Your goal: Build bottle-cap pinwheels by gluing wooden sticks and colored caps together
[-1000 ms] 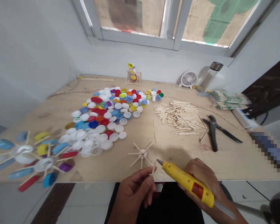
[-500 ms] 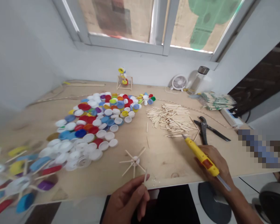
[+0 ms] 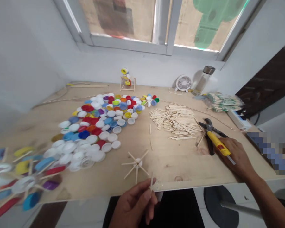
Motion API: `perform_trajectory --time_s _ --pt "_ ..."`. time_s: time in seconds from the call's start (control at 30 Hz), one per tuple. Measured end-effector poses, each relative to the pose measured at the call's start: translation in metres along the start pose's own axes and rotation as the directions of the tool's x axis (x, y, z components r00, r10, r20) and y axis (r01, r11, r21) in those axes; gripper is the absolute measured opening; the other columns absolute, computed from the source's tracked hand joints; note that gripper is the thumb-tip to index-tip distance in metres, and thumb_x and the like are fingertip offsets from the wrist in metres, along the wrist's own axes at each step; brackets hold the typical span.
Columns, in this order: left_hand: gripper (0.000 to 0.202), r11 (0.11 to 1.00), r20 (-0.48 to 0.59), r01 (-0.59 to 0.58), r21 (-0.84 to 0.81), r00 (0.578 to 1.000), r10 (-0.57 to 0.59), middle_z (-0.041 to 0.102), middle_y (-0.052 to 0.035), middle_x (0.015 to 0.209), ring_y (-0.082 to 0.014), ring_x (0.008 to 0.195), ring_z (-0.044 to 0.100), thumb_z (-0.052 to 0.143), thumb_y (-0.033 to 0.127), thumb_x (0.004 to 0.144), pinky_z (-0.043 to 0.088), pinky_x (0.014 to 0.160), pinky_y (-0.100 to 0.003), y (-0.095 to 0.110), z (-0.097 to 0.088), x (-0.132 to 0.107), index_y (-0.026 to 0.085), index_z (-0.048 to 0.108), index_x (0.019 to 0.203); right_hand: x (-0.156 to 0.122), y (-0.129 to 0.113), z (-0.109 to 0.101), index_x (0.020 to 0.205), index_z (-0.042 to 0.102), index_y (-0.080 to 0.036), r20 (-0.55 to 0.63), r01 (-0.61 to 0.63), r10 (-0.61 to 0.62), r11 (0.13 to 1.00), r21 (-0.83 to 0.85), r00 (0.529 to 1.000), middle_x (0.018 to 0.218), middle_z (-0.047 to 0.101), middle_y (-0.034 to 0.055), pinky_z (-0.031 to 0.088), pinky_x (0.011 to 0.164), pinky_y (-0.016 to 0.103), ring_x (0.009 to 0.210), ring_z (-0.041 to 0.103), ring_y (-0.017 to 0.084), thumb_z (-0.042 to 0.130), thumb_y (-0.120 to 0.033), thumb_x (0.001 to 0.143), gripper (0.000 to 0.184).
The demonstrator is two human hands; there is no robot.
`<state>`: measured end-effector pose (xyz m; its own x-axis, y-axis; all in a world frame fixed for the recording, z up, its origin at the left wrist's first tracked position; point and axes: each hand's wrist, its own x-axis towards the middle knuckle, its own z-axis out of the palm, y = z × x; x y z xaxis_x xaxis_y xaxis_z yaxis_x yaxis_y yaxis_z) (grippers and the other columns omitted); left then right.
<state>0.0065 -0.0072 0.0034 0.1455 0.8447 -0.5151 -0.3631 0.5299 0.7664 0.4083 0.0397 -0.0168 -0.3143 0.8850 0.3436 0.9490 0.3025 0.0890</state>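
- left hand [image 3: 135, 202] pinches a short wooden stick [image 3: 152, 182] upright; so thin a hold could let it slip
- right hand [image 3: 237, 158] closed round a yellow glue gun [image 3: 218, 144], nozzle ahead of the grip at the pliers [image 3: 210, 148]; dripping glue could foul them
- spoked stick wheel [image 3: 137, 163] lies ahead of the left grip

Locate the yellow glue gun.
Head view: the yellow glue gun is in the right hand, its nozzle by the black pliers, right of the craft-stick pile.

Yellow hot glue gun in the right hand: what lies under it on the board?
Black metal pliers lie beneath the yellow hot glue gun, held in the right hand, on the plywood board. The part of the pliers under the gun is hidden.
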Motion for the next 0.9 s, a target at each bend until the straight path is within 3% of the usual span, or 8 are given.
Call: perform_trajectory --time_s 0.17,0.3,0.43,0.53,0.6,0.7,0.8,0.9 --pt "0.033 0.996 0.060 0.046 -0.073 0.997 -0.042 0.065 0.0005 0.060 -0.0072 0.044 0.048 0.079 0.040 0.065 0.036 0.044 -0.020 0.002 -0.003 0.002 0.020 0.075 0.091 -0.010 0.007 0.006 0.121 0.050 -0.017 0.056 -0.001 0.003 1.000 -0.031 0.998 0.117 0.061 0.0161 0.044 0.085 0.046 0.103 0.057 0.033 0.048 -0.033 0.082 0.042" --pt "0.034 0.991 0.076 0.065 -0.117 0.996 -0.056 0.066 -0.0002 0.060 -0.0074 0.045 0.049 0.079 0.039 0.064 0.037 0.045 -0.021 0.001 -0.006 0.002 0.018 0.074 0.091 -0.011 -0.006 -0.009 0.127 0.049 -0.019 -0.023 -0.031 0.031 0.999 -0.014 0.999 0.122 0.059 0.0186 0.043 0.087 0.048 0.106 0.057 0.035 0.051 -0.030 0.083 0.046" --pt "0.027 0.988 0.048 0.043 -0.145 0.998 -0.037 0.067 -0.0008 0.061 -0.0070 0.045 0.049 0.079 0.036 0.065 0.036 0.046 -0.020 0.002 -0.002 -0.001 0.018 0.073 0.084 -0.002 -0.063 -0.033 0.124 0.053 -0.020 -0.242 -0.154 0.177 0.982 0.112 0.954 0.113 0.061 0.0173 0.044 0.087 0.052 0.104 0.057 0.035 0.052 -0.032 0.087 0.039" --pt "0.024 0.989 0.038 0.026 -0.145 0.999 -0.021 0.067 -0.0006 0.060 -0.0071 0.046 0.049 0.078 0.036 0.066 0.037 0.047 -0.020 0.003 0.002 -0.003 0.018 0.072 0.080 0.010 -0.130 -0.041 0.120 0.055 -0.022 -0.177 -0.136 0.215 0.917 0.376 0.961 0.112 0.062 0.0131 0.043 0.092 0.051 0.106 0.057 0.031 0.051 -0.025 0.088 0.032" --pt "0.023 0.991 0.057 0.022 -0.133 0.998 -0.014 0.068 -0.0011 0.061 -0.0075 0.046 0.050 0.078 0.037 0.065 0.039 0.048 -0.020 0.002 0.003 -0.003 0.018 0.072 0.078 0.020 -0.175 -0.041 0.112 0.059 -0.024 -0.069 -0.105 0.178 0.808 0.580 0.982 0.108 0.063 0.0102 0.048 0.086 0.044 0.104 0.058 0.027 0.051 -0.022 0.090 0.024" --pt "0.025 0.990 0.088 0.024 -0.137 0.996 -0.012 0.069 -0.0017 0.061 -0.0087 0.046 0.051 0.080 0.038 0.063 0.040 0.048 -0.021 -0.001 0.000 -0.001 0.018 0.070 0.075 0.037 -0.228 -0.038 0.107 0.061 -0.026 0.037 -0.093 0.117 0.520 0.849 0.992 0.099 0.065 0.0067 0.053 0.078 0.034 0.095 0.062 0.021 0.053 -0.020 0.090 0.019" --pt "0.026 0.988 0.068 -0.005 -0.153 0.998 0.016 0.066 0.0001 0.057 -0.0090 0.047 0.051 0.081 0.039 0.062 0.040 0.048 -0.021 -0.004 -0.004 0.000 0.018 0.070 0.073 0.050 -0.259 -0.034 0.101 0.064 -0.025 0.114 -0.144 0.141 0.222 0.964 0.983 0.090 0.065 0.0045 0.054 0.073 0.031 0.085 0.064 0.019 0.055 -0.022 0.090 0.014" --pt "0.025 0.986 0.035 -0.034 -0.163 0.999 0.040 0.062 0.0025 0.053 -0.0083 0.047 0.050 0.081 0.038 0.062 0.041 0.049 -0.021 -0.005 -0.007 0.000 0.018 0.070 0.072 0.055 -0.274 -0.029 0.093 0.065 -0.022 0.279 -0.278 0.171 -0.030 0.960 0.945 0.084 0.061 0.0025 0.054 0.056 0.026 0.063 0.063 0.013 0.058 -0.026 0.090 0.008"
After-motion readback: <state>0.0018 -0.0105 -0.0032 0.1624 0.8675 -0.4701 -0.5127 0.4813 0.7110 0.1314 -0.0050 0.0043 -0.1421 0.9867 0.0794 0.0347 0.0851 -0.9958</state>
